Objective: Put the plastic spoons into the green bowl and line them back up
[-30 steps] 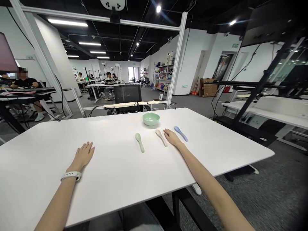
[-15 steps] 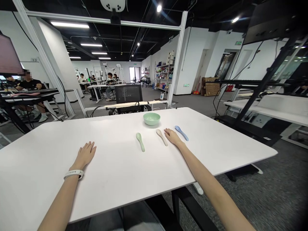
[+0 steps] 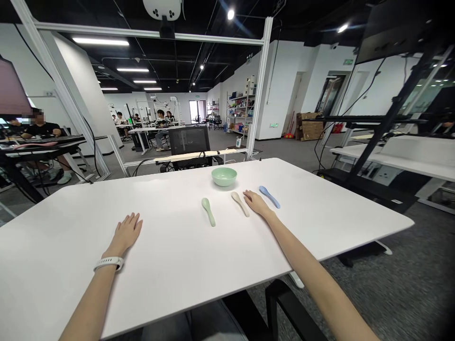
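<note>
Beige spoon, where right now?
Head view: the beige spoon lies on the white table, just left of the right hand, between it and the green spoon, nearer the hand.

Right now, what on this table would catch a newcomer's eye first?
Probably the green bowl near the far edge of the white table. Next, the green spoon, beige spoon and blue spoon nearer the person, with the right hand between the last two. The left hand and its white wristband lie off to the left.
</note>
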Demonstrator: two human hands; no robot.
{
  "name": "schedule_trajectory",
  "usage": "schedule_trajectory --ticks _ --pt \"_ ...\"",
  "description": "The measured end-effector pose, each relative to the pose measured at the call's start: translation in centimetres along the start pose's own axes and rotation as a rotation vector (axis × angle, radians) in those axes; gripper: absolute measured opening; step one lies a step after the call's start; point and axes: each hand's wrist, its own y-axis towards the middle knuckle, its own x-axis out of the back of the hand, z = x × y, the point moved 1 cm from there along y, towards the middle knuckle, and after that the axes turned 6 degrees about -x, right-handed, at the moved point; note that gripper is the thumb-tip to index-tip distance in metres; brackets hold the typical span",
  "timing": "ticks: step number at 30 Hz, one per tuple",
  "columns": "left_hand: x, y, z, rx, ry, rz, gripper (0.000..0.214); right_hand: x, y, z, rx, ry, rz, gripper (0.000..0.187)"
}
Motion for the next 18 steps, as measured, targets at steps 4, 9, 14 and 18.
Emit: schedule_trajectory --ticks 4,9,14,18 --pt "1.4 -0.4 -1.5 -0.070 -0.030 -0.048 0.066 -0.1 0.1 -0.1 0.001 -0.006 -0.002 0.041" --pt "2.1 -1.7 -9.5 -0.413 -0.111 -0.055 0.058 -0.3 0.4 -0.3 -0.002 -0.032 -0.006 0.041" --pt "0.9 -4.1 -18.6 -0.732 -0.195 0.020 0.057 -0.5 0.6 -0.4 -0.003 -0.044 -0.015 0.040" --pt "0.4 -5.1 -20.9 -0.788 -0.197 0.051 0.059 -0.6 0.7 -0.5 0.005 -0.062 -0.009 0.040"
